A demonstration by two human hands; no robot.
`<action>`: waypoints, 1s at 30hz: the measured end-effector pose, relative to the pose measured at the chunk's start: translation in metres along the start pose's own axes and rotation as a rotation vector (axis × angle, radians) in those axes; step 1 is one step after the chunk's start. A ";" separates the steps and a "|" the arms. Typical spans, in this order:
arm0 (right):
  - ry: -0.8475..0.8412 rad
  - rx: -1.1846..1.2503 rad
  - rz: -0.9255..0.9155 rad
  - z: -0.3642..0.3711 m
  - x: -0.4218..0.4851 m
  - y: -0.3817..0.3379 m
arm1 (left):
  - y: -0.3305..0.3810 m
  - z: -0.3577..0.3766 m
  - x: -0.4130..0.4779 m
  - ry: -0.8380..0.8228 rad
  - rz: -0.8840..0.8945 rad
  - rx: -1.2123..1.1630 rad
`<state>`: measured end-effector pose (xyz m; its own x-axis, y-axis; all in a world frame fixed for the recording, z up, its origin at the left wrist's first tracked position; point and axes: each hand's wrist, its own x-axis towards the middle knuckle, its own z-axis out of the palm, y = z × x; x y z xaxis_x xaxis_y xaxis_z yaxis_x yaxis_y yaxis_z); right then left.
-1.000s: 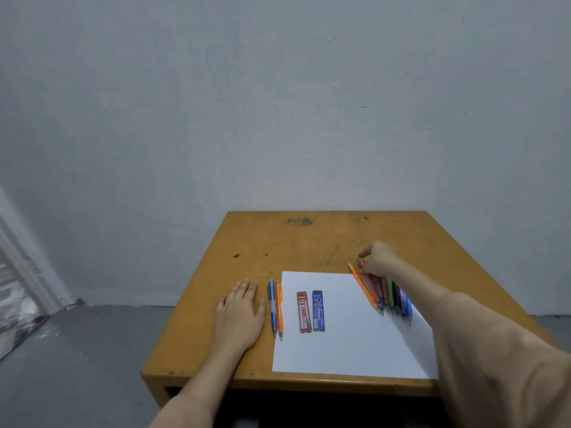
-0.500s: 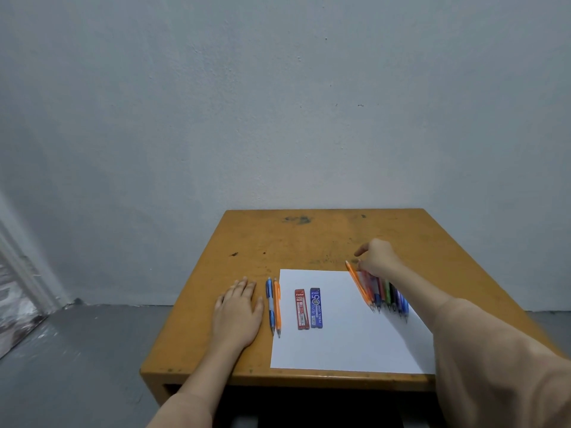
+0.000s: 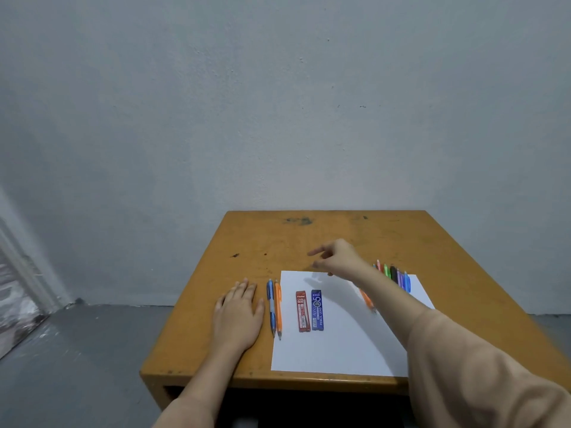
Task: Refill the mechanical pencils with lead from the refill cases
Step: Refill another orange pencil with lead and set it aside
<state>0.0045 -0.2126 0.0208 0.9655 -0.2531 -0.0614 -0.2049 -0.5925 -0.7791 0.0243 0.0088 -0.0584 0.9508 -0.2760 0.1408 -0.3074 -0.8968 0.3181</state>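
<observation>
While the wooden tabletop [image 3: 324, 236] is carrying everything the job needs, a white paper sheet [image 3: 333, 350] is lying across its near right part. The left hand [image 3: 238, 313] is resting flat on bare wood, its fingers [image 3: 244, 287] lying straight, close together and holding nothing. The right hand [image 3: 338, 256] is hovering over the sheet's far edge, its fingers [image 3: 313, 251] hanging loosely apart with the index one pointing left, gripping nothing that I can see.

The red refill case [image 3: 303, 311] and the blue refill case [image 3: 317, 310] are lying side by side on the sheet, nearer the person than the right fingers and slightly to their left. A blue pencil [image 3: 271, 307] and an orange pencil [image 3: 278, 310] are lying just right of the left fingers, along the sheet's left edge. On the wrist side of the right fingers, a row of coloured pencils [image 3: 394, 273] is lying at the sheet's far right corner.

The step in hand is probably picking up a refill case. Doing it well is calling for lowering the right fingers onto one case only and pinching its long edges, since the two are lying almost touching. The left fingers could be steadying the neighbouring case, and the cap is best left shut until a pencil is opened.

The forearm is covering most of a single orange pencil [image 3: 366, 299] and the near ends of the row. The sleeve [image 3: 479, 381] is cutting off the sheet's near right corner. The right palm is facing down, so I cannot tell whether anything small is tucked inside. Which pencils are already filled is not showing.
</observation>
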 end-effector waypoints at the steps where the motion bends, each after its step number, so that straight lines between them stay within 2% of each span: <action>1: -0.032 -0.002 -0.010 0.007 0.000 -0.001 | 0.000 0.000 0.000 0.001 0.000 0.000; 9: -0.210 -0.060 -0.090 0.045 0.004 -0.004 | -0.001 0.000 0.000 0.010 0.000 -0.020; 20: -0.251 -0.293 -0.139 0.058 0.022 -0.008 | -0.002 -0.001 0.002 0.015 0.012 -0.004; 30: -0.274 -0.260 -0.103 0.059 0.027 -0.012 | -0.002 0.000 0.002 0.016 0.005 -0.006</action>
<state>0.0425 -0.1671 -0.0087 0.9831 0.0101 -0.1829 -0.1050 -0.7870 -0.6079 0.0271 0.0100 -0.0589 0.9484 -0.2753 0.1573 -0.3128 -0.8931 0.3232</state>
